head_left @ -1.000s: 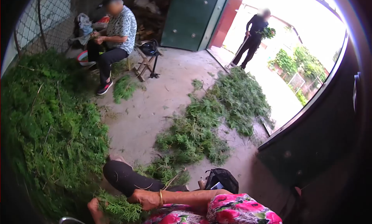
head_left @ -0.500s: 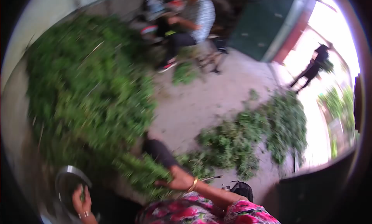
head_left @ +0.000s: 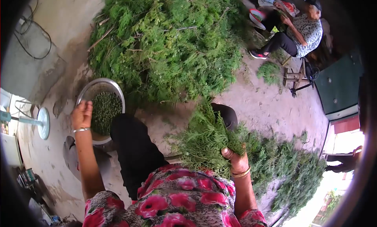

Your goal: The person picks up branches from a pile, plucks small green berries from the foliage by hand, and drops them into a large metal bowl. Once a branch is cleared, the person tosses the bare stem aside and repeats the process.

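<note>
My right hand [head_left: 237, 161] is closed around the base of a feathery green branch [head_left: 206, 138], cypress-like, held over my lap and knee. At the left, my left hand [head_left: 82, 115] is at the near-left rim of a metal basin [head_left: 121, 89]. Its fingers are curled together, and whatever may be inside them is hidden. Many small green seed cones [head_left: 105, 111] lie in the basin, which stands on the floor beside my leg.
A large heap of cut branches [head_left: 169, 50] fills the floor ahead. More branches [head_left: 290, 168] lie at the right. A seated person [head_left: 306, 34] has a red-rimmed bowl [head_left: 257, 18] near a small wooden stool [head_left: 296, 76]. A fan [head_left: 42, 123] stands at the far left.
My view has swung left, bringing the basin's contents into sight. My left hand is now at its rim. My right hand still holds the branch, now plainly over my lap.
</note>
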`<state>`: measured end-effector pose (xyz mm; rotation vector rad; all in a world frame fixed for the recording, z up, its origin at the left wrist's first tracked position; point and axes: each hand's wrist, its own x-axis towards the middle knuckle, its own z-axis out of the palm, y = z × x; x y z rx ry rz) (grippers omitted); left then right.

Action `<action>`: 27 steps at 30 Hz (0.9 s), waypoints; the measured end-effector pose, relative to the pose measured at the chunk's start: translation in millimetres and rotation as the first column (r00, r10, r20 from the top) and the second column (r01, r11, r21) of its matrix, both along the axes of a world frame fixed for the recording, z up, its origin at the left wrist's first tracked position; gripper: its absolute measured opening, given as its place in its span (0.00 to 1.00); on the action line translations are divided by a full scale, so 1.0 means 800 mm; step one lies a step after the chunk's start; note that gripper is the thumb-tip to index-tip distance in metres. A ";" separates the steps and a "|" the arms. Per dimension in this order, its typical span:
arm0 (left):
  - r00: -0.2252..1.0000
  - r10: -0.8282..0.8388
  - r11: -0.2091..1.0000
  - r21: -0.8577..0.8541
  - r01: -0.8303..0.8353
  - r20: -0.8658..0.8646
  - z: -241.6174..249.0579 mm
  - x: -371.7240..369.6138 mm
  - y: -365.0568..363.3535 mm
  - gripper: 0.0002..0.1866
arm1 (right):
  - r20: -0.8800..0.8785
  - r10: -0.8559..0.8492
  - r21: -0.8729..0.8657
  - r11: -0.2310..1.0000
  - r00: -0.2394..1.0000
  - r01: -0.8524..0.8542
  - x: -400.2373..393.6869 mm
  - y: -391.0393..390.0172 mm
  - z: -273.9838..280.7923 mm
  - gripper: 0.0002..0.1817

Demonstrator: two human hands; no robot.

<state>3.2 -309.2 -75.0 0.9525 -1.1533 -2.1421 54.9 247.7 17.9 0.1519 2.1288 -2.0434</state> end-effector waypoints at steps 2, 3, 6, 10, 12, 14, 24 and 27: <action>0.946 -0.311 0.935 0.152 0.322 -0.089 0.066 0.007 0.127 0.08 | 0.110 0.012 -0.053 0.999 0.994 -0.006 0.005 0.013 -0.013 0.29; 0.901 -0.418 0.892 0.135 0.431 -0.111 0.086 0.011 0.180 0.09 | 0.194 -0.009 -0.112 0.993 0.981 0.031 0.007 0.019 -0.016 0.29; 0.738 -0.667 0.737 0.051 0.673 -0.098 0.097 0.014 0.285 0.10 | 0.264 -0.029 -0.208 0.974 0.964 0.086 0.008 0.020 -0.017 0.29; 0.598 -0.769 0.574 0.167 0.802 -0.225 0.086 0.000 0.373 0.10 | 0.319 -0.041 -0.281 0.950 0.947 0.136 0.021 0.047 -0.041 0.30; 0.578 -0.767 0.535 0.219 0.816 -0.278 0.088 -0.004 0.404 0.10 | 0.350 -0.029 -0.292 0.946 0.936 0.139 0.025 0.053 -0.037 0.30; 0.556 -0.766 0.484 0.281 0.829 -0.323 0.085 -0.001 0.422 0.10 | 0.362 -0.061 -0.283 0.943 0.930 0.173 0.034 0.063 -0.049 0.30; 0.367 -0.788 0.354 0.123 0.927 -0.495 0.101 -0.011 0.431 0.13 | 0.353 -0.005 -0.427 0.889 0.935 0.166 0.031 0.071 -0.058 0.32; 0.500 -0.770 0.392 0.324 0.861 -0.397 0.110 -0.003 0.442 0.15 | 0.353 -0.087 -0.362 0.905 0.931 0.222 0.029 0.074 -0.063 0.31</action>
